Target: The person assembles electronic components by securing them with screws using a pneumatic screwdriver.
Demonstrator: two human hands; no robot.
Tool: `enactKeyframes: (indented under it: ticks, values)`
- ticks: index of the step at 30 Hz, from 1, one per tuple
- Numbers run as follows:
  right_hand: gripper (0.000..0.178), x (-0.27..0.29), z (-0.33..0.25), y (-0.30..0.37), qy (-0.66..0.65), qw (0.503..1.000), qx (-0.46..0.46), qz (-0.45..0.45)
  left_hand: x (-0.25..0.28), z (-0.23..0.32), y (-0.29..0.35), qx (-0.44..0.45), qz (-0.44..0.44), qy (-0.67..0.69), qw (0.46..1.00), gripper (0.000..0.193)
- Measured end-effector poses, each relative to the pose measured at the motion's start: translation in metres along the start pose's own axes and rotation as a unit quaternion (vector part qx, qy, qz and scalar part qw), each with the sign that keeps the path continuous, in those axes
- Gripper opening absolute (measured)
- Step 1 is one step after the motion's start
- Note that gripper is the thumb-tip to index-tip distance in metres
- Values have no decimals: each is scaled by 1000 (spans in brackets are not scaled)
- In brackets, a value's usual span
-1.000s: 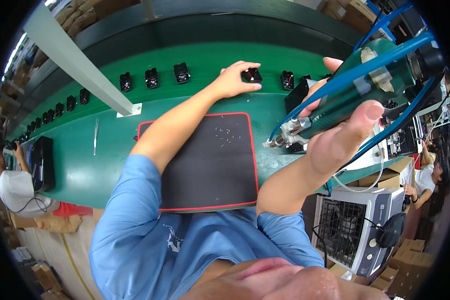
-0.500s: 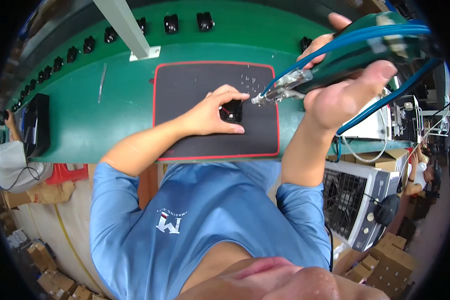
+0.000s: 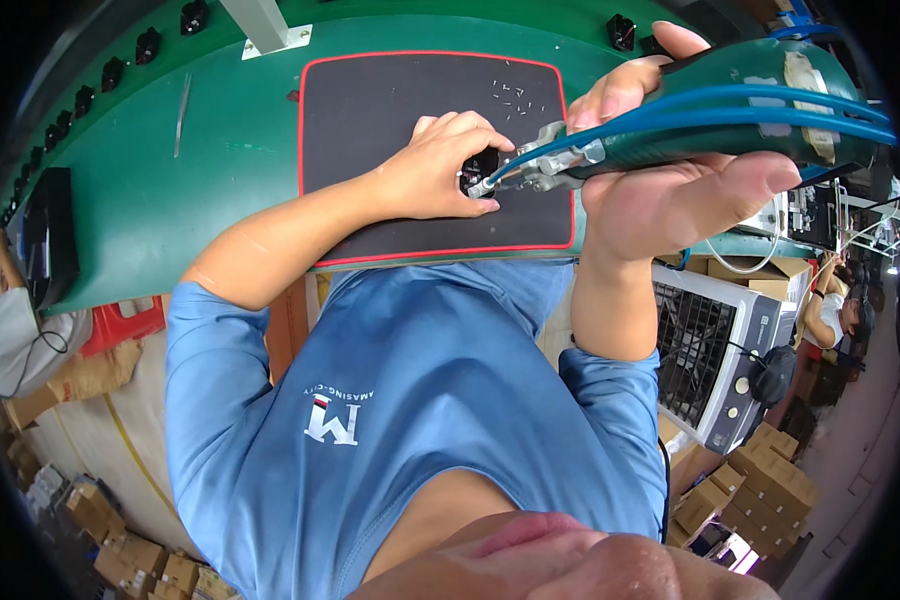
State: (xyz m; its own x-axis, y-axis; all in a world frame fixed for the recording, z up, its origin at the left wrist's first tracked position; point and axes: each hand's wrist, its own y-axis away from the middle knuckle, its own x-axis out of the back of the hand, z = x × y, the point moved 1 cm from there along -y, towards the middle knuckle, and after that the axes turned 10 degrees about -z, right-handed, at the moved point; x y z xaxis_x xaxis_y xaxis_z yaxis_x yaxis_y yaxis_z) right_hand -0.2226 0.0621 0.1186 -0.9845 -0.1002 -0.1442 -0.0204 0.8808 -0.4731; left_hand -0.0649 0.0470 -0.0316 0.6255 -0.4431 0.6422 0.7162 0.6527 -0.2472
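My left hand (image 3: 440, 165) is closed around a small black square part (image 3: 479, 172) that looks like a little fan, and rests with it on a black mat (image 3: 390, 85). My right hand (image 3: 660, 190) grips a green pneumatic hand tool (image 3: 710, 110) with a metal head and blue air hoses, its thumb sticking out along the near side. The tool's metal tip (image 3: 482, 187) is at the part, between my left thumb and fingers. Fingers hide much of the part, so I cannot tell whether the tip touches it.
Small pale scraps (image 3: 515, 92) lie on the mat's far right. More black parts (image 3: 148, 45) stand along the back of the green table (image 3: 240, 125). A metal post (image 3: 270, 30) rises there. At the left is a black bin (image 3: 55, 235); below right, an air cooler (image 3: 715, 345). Other people work at both sides.
The tool in my right hand has moved left and down, bringing its tip from beside the part to it. My left hand keeps hold of the part. The whole view has shifted.
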Motion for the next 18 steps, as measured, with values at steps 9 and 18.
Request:
enactKeyframes:
  ticks: [9,18]
  values:
    - [114,3,18,-1,-99,990,84,-47,-3,-1,0,-1,-1,0,1000,64]
    - [115,5,16,-2,-68,992,95,-50,-2,1,-1,9,-8,-7,1000,66]
